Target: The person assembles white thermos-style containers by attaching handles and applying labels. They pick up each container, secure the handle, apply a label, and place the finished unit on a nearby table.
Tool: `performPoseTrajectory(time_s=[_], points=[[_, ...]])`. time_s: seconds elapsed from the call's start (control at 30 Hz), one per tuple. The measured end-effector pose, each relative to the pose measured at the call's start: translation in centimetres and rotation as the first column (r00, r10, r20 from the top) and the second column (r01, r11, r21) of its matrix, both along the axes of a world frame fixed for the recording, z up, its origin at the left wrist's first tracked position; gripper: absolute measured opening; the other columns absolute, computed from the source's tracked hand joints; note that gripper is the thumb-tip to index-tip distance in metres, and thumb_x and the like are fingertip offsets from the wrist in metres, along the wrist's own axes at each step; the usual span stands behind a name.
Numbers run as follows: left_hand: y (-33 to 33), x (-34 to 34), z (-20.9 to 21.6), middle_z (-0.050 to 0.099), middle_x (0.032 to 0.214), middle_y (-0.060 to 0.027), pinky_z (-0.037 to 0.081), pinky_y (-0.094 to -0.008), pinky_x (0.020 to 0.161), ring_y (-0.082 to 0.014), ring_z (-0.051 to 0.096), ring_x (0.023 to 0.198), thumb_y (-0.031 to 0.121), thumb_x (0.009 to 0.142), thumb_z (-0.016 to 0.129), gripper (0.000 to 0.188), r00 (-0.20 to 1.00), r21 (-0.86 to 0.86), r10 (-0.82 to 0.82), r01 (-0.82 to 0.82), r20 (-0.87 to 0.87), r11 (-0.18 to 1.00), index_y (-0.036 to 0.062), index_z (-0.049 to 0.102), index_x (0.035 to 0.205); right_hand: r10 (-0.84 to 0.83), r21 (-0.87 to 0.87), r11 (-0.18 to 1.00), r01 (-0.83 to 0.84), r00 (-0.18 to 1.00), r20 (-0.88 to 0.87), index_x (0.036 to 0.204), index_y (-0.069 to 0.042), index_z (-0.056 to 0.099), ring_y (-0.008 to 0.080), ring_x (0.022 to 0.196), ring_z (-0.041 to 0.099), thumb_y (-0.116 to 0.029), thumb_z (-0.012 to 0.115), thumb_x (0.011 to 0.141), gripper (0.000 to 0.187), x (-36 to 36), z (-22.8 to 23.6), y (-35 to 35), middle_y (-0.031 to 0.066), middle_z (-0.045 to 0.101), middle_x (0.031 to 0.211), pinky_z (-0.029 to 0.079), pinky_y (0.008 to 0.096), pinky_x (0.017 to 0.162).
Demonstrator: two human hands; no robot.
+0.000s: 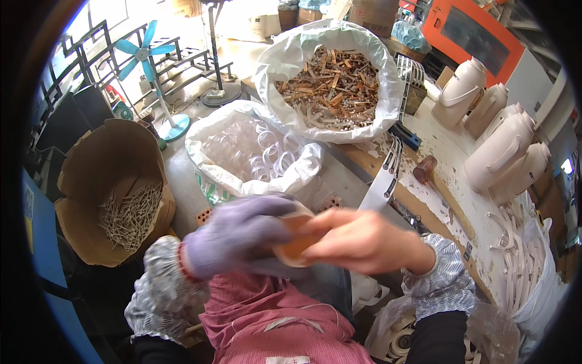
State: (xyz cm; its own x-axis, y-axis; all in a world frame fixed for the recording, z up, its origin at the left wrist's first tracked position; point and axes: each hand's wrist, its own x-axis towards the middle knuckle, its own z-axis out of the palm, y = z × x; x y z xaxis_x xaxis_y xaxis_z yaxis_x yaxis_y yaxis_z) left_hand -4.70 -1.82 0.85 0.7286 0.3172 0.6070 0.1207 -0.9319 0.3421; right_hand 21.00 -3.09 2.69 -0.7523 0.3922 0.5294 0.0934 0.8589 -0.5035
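Observation:
Above my lap, my left hand (242,233), in a purple-grey knit glove, is closed around a short, round cream piece (295,242) with an orange-tinted middle. My bare right hand (357,239) pinches the same piece from the right with its thumb and fingers. Both hands are smeared by motion, and the glove covers part of the piece, so its exact kind does not show. Just beyond my hands stands a white sack (209,142) of clear, curled plastic strips (270,151).
A larger white sack (267,73) holds brown and clear plastic bits. Left stands a cardboard drum (79,200) of thin sticks, with a blue fan (143,54) behind. On the bench at right are a mallet (451,200), several cream jugs (494,151) and cream strips (515,261).

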Motion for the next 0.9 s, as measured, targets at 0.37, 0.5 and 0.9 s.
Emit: performPoseTrajectory(time_s=[0.37,0.5,0.9], points=[[-13.6,-19.7,-15.5,0.063,0.079,0.0001,0.044,-0.0233,0.067,-0.0066,0.053,0.071,0.017,0.083,0.072,0.02,0.68,-0.907,0.681,-0.418,-0.271,0.057,0.0015,0.064,0.073,-0.893,0.438,0.418,0.796,0.449,0.036,0.11,-0.016,0.069,0.0273,0.092,0.062,-0.01,0.063,0.081,0.03,5.2,-11.6,27.3,0.0052,0.071,0.098,0.051,0.0384,0.085],[-11.3,-20.0,-10.2,0.068,0.096,-0.0052,0.05,-0.026,0.082,-0.0106,0.06,0.092,0.015,0.087,0.068,0.024,0.703,-0.907,0.595,-0.404,-0.39,-0.117,-0.0014,0.067,0.105,-0.879,0.176,0.359,0.916,0.396,-0.265,0.106,-0.01,0.067,0.0264,0.084,0.063,-0.011,0.065,0.083,0.024,6.7,-10.4,29.4,0.0106,0.066,0.089,0.051,0.0367,0.077],[-1.5,-6.2,-16.2,0.062,0.118,-0.0177,0.047,-0.0399,0.094,-0.034,0.061,0.107,0.043,0.088,0.062,0.052,0.856,-0.702,0.039,-0.449,-0.516,0.553,0.0128,0.058,0.13,-0.925,0.597,0.378,0.708,0.263,0.274,0.081,-0.002,0.061,0.0338,0.079,0.064,-0.011,0.071,0.076,0.014,9.9,-6.3,22.2,0.0152,0.065,0.088,0.052,0.0414,0.07]])
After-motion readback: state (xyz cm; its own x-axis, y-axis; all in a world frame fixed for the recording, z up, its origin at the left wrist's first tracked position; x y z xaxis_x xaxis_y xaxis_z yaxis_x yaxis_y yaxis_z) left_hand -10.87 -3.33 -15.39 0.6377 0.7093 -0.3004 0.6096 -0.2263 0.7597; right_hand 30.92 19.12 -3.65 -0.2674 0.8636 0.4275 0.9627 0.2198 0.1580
